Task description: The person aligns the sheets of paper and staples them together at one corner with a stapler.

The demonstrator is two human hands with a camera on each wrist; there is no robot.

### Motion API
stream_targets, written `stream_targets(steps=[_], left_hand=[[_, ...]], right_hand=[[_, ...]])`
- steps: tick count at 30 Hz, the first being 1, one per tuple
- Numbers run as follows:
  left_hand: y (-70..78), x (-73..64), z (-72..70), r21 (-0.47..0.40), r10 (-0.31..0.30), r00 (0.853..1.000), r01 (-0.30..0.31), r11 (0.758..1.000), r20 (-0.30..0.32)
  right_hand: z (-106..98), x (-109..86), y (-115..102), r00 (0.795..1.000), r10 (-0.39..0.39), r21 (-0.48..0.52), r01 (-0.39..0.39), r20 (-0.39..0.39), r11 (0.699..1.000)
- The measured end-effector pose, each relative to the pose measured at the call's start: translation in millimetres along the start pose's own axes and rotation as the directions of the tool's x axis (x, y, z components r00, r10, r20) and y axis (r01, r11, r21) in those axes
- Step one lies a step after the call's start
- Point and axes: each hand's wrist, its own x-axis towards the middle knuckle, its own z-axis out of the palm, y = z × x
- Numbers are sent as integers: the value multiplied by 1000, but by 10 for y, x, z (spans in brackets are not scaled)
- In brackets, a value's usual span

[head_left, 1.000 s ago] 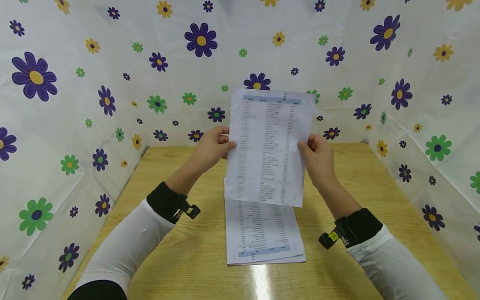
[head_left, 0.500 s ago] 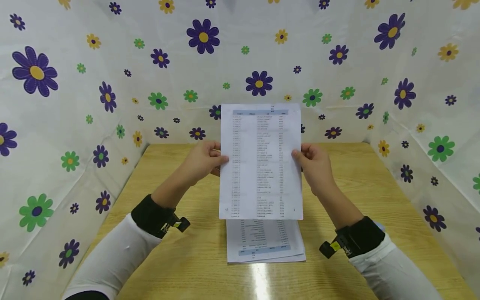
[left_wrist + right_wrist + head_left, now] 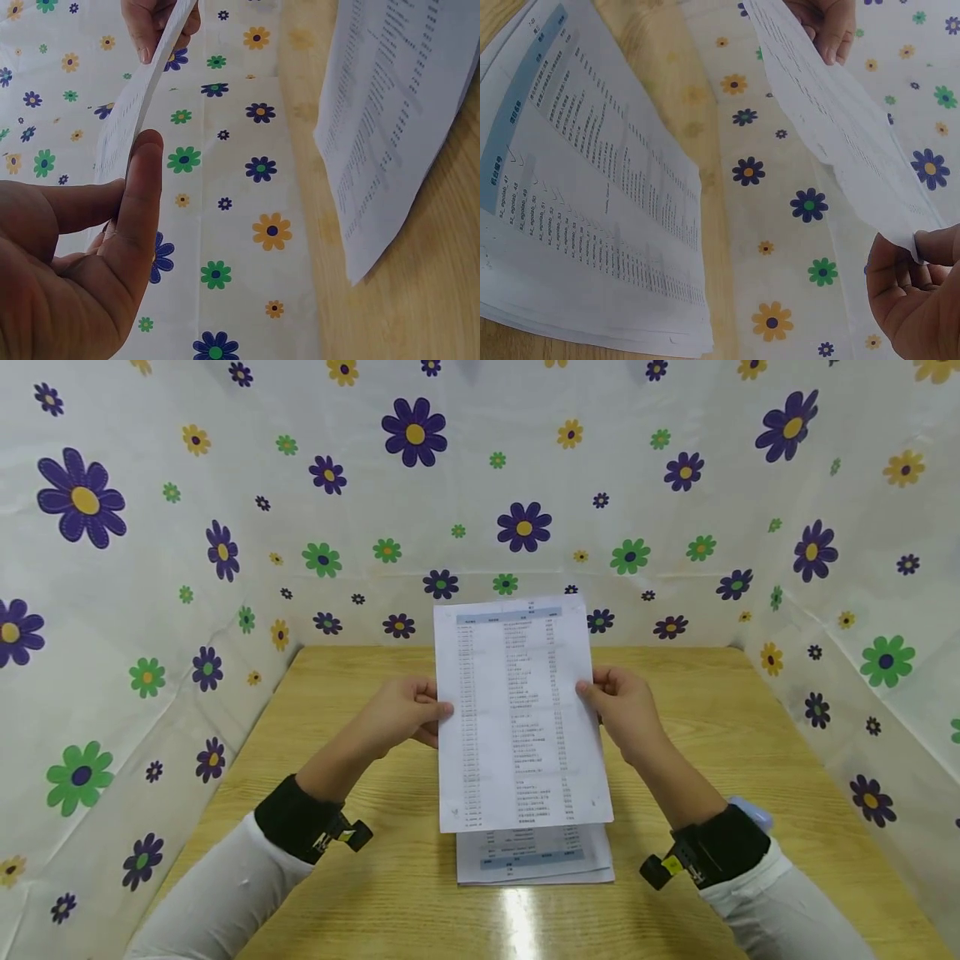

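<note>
A printed sheet of paper, with a blue header band along its top, is held upright above the table. My left hand pinches its left edge between thumb and fingers. At the opposite edge my right hand pinches it the same way, thumb on the near face. Below lies a stack of printed papers, its upper part hidden behind the raised sheet in the head view. The right wrist view shows the stack with small handwritten ticks beside its rows.
The wooden table spreads out on both sides of the stack. Flower-patterned white cloth encloses it at the back and sides. A small pale blue object shows behind the right wrist band.
Both hands have lowered the sheet and shifted it slightly left, so it now covers more of the stack in the head view. Its tilt has changed a little. The grip stays the same.
</note>
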Motion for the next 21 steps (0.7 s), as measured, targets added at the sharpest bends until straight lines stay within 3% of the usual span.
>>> stream_targets(steps=[7, 21], left_hand=[[-126, -62, 87, 10, -72, 997, 72, 997, 18], [-472, -22, 269, 80, -179, 983, 176, 981, 28]], right_hand=[[22, -13, 117, 997, 58, -54, -56, 40, 997], [45, -76, 373, 988, 122, -156, -106, 99, 982]])
